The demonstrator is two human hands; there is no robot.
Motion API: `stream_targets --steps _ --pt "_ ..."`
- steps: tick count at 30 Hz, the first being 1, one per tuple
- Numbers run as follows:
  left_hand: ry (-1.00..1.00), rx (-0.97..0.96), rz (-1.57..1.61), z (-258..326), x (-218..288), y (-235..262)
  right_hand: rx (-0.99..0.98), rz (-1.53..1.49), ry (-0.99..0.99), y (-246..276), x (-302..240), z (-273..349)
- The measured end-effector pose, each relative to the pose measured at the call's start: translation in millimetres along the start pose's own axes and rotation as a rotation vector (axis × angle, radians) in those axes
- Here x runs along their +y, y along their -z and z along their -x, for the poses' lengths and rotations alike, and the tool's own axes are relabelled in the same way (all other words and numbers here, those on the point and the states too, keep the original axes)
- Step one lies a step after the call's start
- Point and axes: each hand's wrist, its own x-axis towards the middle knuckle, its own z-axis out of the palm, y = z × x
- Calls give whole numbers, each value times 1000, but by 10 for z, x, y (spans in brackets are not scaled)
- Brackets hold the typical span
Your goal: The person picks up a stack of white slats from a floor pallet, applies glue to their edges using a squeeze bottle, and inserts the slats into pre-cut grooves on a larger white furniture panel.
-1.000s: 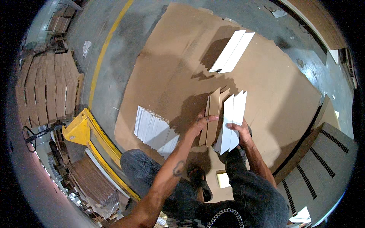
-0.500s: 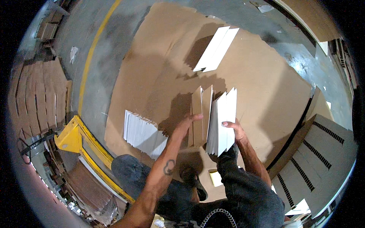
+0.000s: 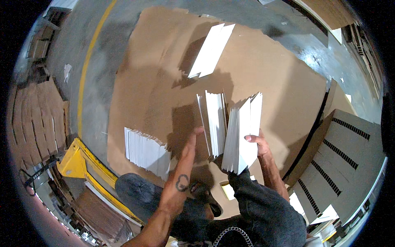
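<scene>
I hold an upright bundle of white flat cardboard sheets, split into two parts. My left hand (image 3: 190, 145) presses flat against the side of the left part of the bundle (image 3: 215, 119). My right hand (image 3: 258, 144) grips the right part of the bundle (image 3: 243, 131) from its right side. Both parts stand on edge over a large brown cardboard sheet (image 3: 164, 74) on the floor, just in front of my knees in dark trousers.
A stack of white sheets (image 3: 146, 148) lies left of my knee. Another white pile (image 3: 212, 49) lies farther away on the brown sheet. A yellow pallet jack (image 3: 80, 160) sits at the lower left, flat brown cartons (image 3: 33, 119) at far left, a slotted grey panel (image 3: 345, 160) at right.
The bundle has been pulled apart into two wider-spread parts and lifted closer to the camera. My left hand has slid along the left part's side.
</scene>
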Motion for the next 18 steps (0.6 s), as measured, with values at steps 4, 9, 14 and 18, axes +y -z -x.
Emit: stream_targets --steps 4,9,14,18 --pt "-7 -6 41 105 -14 -71 159 -48 -123 466 189 13" --pt "0 -16 100 409 -26 -68 99 -282 -41 270 -50 69" --pt "5 -18 184 670 -35 -40 82 -265 -75 240 17 108" --pt "3 -68 253 948 68 -85 89 -298 -99 191 -4 303"
